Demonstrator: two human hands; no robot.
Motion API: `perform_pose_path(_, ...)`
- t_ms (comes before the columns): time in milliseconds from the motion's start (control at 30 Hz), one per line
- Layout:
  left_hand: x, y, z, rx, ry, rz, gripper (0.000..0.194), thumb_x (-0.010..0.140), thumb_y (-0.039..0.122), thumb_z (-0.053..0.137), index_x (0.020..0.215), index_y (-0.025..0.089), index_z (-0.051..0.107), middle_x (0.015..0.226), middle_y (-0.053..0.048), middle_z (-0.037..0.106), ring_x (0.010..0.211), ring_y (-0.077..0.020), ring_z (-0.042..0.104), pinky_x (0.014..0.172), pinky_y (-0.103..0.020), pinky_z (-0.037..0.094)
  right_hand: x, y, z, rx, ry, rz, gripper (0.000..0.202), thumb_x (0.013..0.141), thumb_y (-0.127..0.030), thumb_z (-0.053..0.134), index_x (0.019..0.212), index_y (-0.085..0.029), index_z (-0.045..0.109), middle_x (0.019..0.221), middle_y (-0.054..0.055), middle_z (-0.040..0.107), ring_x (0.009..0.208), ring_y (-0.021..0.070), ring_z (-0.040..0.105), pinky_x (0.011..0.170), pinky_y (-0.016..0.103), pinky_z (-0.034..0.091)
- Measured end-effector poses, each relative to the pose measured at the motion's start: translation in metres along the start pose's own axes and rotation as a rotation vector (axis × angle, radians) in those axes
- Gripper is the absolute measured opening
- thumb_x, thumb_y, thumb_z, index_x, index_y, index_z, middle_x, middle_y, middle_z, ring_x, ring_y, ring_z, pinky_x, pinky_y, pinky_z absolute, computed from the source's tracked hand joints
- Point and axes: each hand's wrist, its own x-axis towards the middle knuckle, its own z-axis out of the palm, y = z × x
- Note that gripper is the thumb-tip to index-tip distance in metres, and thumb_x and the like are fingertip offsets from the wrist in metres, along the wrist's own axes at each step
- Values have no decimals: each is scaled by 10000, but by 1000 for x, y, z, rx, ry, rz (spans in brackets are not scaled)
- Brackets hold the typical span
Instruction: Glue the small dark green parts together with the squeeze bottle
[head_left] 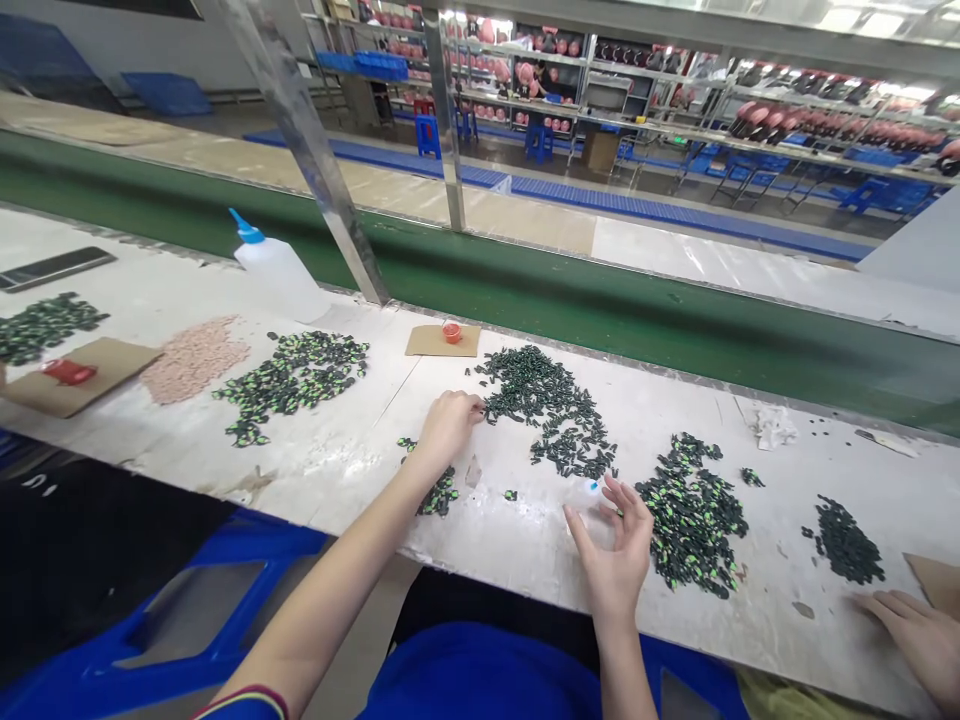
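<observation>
My left hand [452, 425] is closed in a pinch at the left edge of a pile of small, dark green, elongated pieces [532, 385]. Whatever is between its fingertips is too small to make out. The thumb and fingers of my right hand [621, 540] curve around a small translucent bottle [581, 495] with a blue tip. Part of the bottle is hidden by the fingers. Under my left forearm lies a small group of dark pieces with bright green marks [442, 495]. One such green-marked piece [511, 495] sits alone between my hands.
Right of my right hand spreads a larger green-marked pile [690, 520]. Another person's hand [907, 630] rests near a dark pile [847, 540]. Cardboard [420, 342] bears a red cup [451, 332]. A large white bottle [277, 275] stands beside a metal post [322, 170].
</observation>
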Motion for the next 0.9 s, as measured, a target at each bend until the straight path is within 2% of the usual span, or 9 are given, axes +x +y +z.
perform_pose_path(100,0,-1,0,-23,-24,29,183,760,97,584,812,200,725,820,-83,743,848,-274,663,784,-357,495,-17,-6,-2,-76,109,-239,438,710,-212,756,1095,-194,549,1034,106,659,842,195,619,657,323,519)
perform_pose_path(200,-16,7,-5,-50,-24,64,182,767,109,584,807,213,728,836,-74,744,885,-274,661,819,-365,492,-32,-13,5,-45,-10,-287,227,752,-183,721,948,-201,608,826,54,674,675,159,608,573,293,515)
perform_pose_path(267,-35,18,-8,-122,-41,104,160,799,162,587,840,221,730,905,-53,749,913,-245,662,850,-346,494,-37,-18,14,10,-167,-138,181,767,-231,716,923,-194,632,807,60,691,664,159,631,576,289,543)
perform_pose_path(333,-57,31,-7,-424,-115,151,133,803,206,606,835,220,735,883,-35,753,882,-217,676,845,-323,508,-40,-21,25,110,-265,73,255,762,-289,723,980,-184,641,854,77,713,727,177,672,607,288,575)
perform_pose_path(433,-86,46,0,-745,-258,122,126,804,238,627,835,216,748,857,-35,750,839,-192,685,804,-294,531,-39,-23,38,274,-246,287,309,745,-344,729,995,-182,649,868,74,726,815,199,695,668,300,594)
perform_pose_path(533,-101,49,9,-855,-224,91,109,790,244,655,808,210,757,940,-63,737,927,-204,672,867,-321,520,-38,-21,40,347,-195,365,239,721,-372,743,845,-178,680,810,56,727,786,196,695,714,315,591)
perform_pose_path(667,-105,40,17,-761,-216,119,145,827,251,626,892,230,754,1087,-74,696,1047,-222,630,952,-380,476,-39,-17,34,312,-188,410,253,725,-409,730,775,-163,708,748,58,731,676,187,682,662,318,587)
perform_pose_path(767,-105,32,23,-523,-131,133,202,819,217,637,994,262,727,1109,-65,686,1094,-249,587,966,-436,438,-39,-14,30,240,-161,385,278,750,-416,700,836,-154,728,833,88,747,760,216,700,706,341,591)
perform_pose_path(900,-107,28,35,-294,-62,115,181,818,169,628,942,262,721,1088,-59,688,1083,-261,562,920,-435,424,-38,-10,30,142,-197,345,292,768,-410,674,898,-157,740,895,108,749,813,231,705,742,354,585)
